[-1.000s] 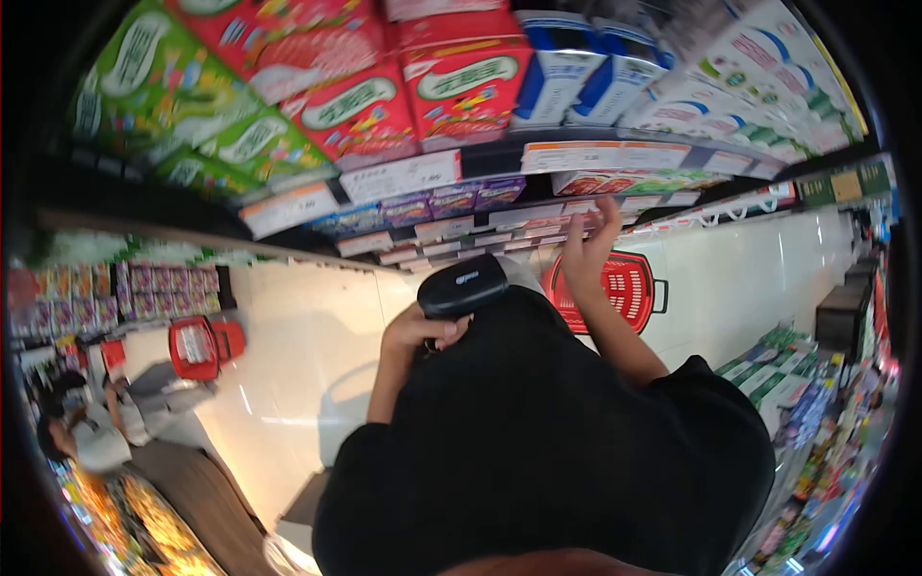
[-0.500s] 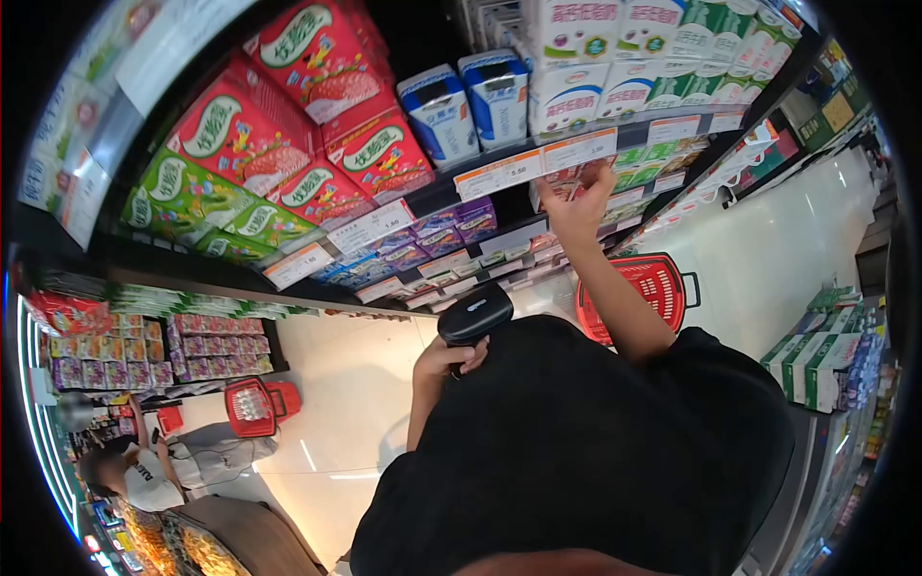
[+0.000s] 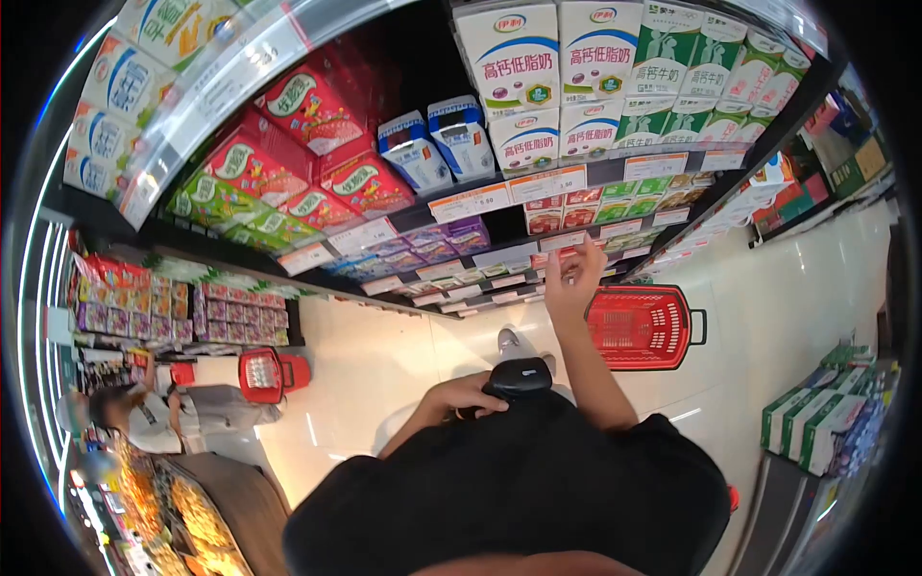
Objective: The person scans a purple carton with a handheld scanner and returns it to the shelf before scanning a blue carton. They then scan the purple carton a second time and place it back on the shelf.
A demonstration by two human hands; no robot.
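My left hand is closed round a black rounded device, close to my body. My right hand is raised in front of the lower shelves, its fingers bent but apart, with nothing visible between them. Small red boxes and green boxes stand on the shelf just above it. On the shelf higher up are white milk cartons, two blue and white cartons and red cartons.
A red basket rests on the floor beyond my right forearm. At the left, another person is near a second red basket. Green and white boxes are stacked at the right. Price labels line the shelf edge.
My right hand has come down and away from the red boxes under the price labels. The left hand with the black device has shifted right and lower. The view has moved, showing more upper shelf.
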